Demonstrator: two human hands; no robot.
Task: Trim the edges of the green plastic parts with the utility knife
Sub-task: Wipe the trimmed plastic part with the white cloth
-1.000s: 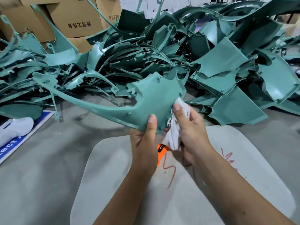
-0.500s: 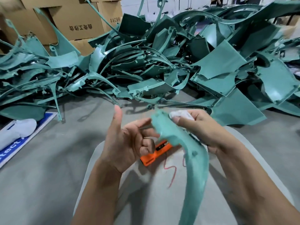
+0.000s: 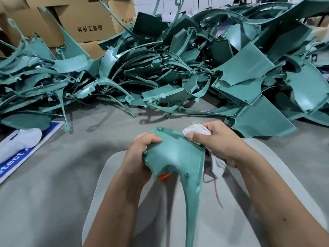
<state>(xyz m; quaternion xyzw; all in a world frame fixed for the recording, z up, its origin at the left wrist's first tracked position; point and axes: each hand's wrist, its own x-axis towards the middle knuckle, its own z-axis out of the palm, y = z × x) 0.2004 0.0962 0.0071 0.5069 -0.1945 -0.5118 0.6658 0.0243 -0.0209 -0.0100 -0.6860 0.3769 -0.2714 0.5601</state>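
A green plastic part (image 3: 175, 155) with a broad top and a long thin arm running down toward me is held over a grey board (image 3: 114, 175). My left hand (image 3: 140, 157) grips its left edge, fingers curled over the top. My right hand (image 3: 219, 141) holds a white cloth (image 3: 196, 131) against the part's upper right corner. An orange utility knife (image 3: 163, 176) shows only as a small piece below the part, beside my left palm; what holds it is hidden.
A large heap of green plastic parts (image 3: 178, 68) fills the floor ahead and to both sides. Cardboard boxes (image 3: 85, 24) stand behind at the left. A blue sign (image 3: 26, 154) with a white bundle (image 3: 19, 143) lies at the far left on the grey floor.
The part has turned from pointing left to hanging with its long arm toward me. My left hand let go, then took hold of its left edge again. The knife is now mostly hidden.
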